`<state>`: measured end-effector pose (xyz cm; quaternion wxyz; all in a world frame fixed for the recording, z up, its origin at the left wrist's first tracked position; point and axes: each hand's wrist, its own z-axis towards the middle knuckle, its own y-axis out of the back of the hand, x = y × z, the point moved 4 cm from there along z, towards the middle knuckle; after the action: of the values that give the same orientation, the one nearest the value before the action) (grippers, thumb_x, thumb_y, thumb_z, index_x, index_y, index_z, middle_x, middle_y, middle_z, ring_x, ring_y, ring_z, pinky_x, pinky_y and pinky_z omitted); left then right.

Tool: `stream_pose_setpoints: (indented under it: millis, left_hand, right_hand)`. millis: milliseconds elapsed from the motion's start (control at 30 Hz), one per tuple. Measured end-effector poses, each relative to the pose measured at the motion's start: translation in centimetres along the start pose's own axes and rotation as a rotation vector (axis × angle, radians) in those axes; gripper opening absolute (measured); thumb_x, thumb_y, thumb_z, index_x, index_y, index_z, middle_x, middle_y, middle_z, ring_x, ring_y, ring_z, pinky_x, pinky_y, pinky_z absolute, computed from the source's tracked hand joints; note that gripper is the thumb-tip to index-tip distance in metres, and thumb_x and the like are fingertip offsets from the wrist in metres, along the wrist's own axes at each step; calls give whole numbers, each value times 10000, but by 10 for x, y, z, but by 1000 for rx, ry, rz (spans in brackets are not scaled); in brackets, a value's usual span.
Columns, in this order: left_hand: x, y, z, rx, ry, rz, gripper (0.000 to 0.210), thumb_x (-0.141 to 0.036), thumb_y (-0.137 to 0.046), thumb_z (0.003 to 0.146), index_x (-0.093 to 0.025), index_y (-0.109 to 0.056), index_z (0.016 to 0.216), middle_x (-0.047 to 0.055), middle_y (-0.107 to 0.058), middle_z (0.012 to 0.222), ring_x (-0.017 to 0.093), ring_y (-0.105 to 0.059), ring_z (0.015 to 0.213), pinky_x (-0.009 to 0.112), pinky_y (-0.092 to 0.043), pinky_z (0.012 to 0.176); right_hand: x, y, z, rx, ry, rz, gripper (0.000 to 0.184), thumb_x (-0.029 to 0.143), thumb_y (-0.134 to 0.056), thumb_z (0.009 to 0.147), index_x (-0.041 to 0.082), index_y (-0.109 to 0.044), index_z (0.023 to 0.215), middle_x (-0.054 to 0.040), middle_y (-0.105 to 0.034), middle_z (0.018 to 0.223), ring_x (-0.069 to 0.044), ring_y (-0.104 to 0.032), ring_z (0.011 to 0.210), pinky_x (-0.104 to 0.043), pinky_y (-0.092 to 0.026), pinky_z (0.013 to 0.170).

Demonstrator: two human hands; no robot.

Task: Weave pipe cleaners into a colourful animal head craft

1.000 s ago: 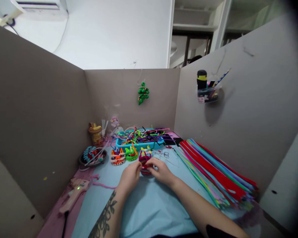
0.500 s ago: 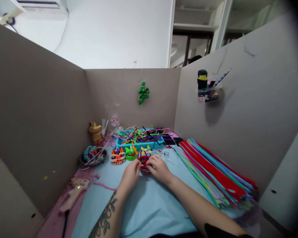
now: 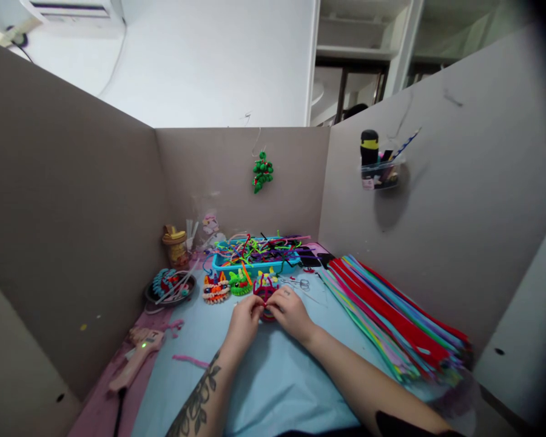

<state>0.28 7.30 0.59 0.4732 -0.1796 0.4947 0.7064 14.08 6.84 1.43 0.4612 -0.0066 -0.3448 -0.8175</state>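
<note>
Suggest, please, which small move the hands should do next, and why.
Perhaps the left hand should steady the red piece while the right hand gives a light pinch: the fingertips of both hands meet at its near side, so one can brace while the other presses. The fingers hide the exact spot.

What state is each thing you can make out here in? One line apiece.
Left hand: closed on the dark-red craft piece
Right hand: closed on the same piece
Glue gun: lying down, green light lit
Blue tray: heaped with loose pipe cleaners
Pipe-cleaner bundle: laid out lengthwise
Green ornament: hanging
Scissors: lying down; open or shut unclear
</note>
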Motion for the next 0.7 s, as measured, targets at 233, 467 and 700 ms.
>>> stream_pose_setpoints:
  millis: [233, 467, 700]
  left_hand:
    - [-3, 1, -1, -17, -13, -45, 111, -139, -489, 745, -189, -566, 808, 3, -629, 765, 136, -570, 715, 228, -420, 662]
    - [-7, 3, -3, -30, -44, -14, 77, -139, -490, 753, -196, -537, 777, -13, -614, 730, 127, -564, 678, 218, -407, 635]
    - [-7, 3, -4, -27, -63, 61, 78, -188, -495, 787, -199, -571, 797, -1, -642, 723, 140, -586, 673, 230, -420, 633]
  right_hand:
    - [-2, 1, 1, -9, -50, 46, 96, 124, -609, 771, 207, -647, 741, -21, -617, 690, -185, -508, 756, -307, -425, 687]
    - [0, 3, 2, 6, -89, 112, 146, 92, -586, 755, 216, -648, 801, -18, -635, 715, -181, -504, 751, -303, -425, 680]
    - [2, 2, 2, 1, -85, 95, 135, 88, -571, 742, 204, -610, 686, -3, -563, 635, -167, -482, 725, -282, -397, 662]
